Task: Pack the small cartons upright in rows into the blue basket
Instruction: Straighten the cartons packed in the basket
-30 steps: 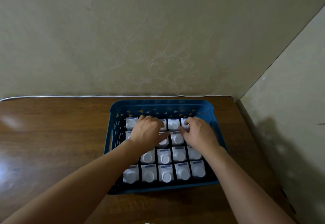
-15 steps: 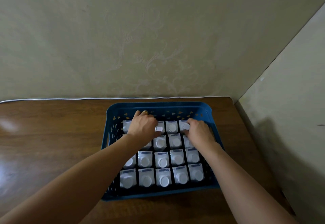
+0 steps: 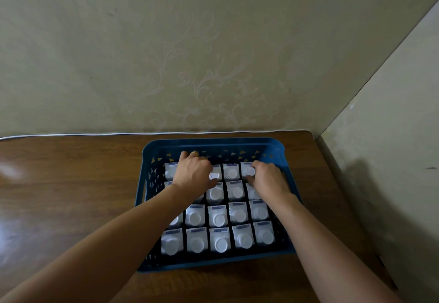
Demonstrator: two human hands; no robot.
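The blue basket (image 3: 213, 144) stands on the wooden table and holds several rows of small white cartons (image 3: 219, 218), all upright with round white caps up. My left hand (image 3: 194, 175) lies over the back row's left part. Its fingers curl over the far side of a carton there and its thumb is by a cap (image 3: 215, 175). My right hand (image 3: 269, 180) grips the back-right carton (image 3: 248, 169), thumb beside its cap. Both hands hide the cartons under them.
The basket sits near the far right corner of the brown table (image 3: 71, 183). A white cable (image 3: 71, 134) runs along the table's back edge by the wall. A side wall (image 3: 380, 136) is close on the right.
Both hands have moved away from me, from the second row to the back row. My left hand's fingers now reach over the far side of the cartons.
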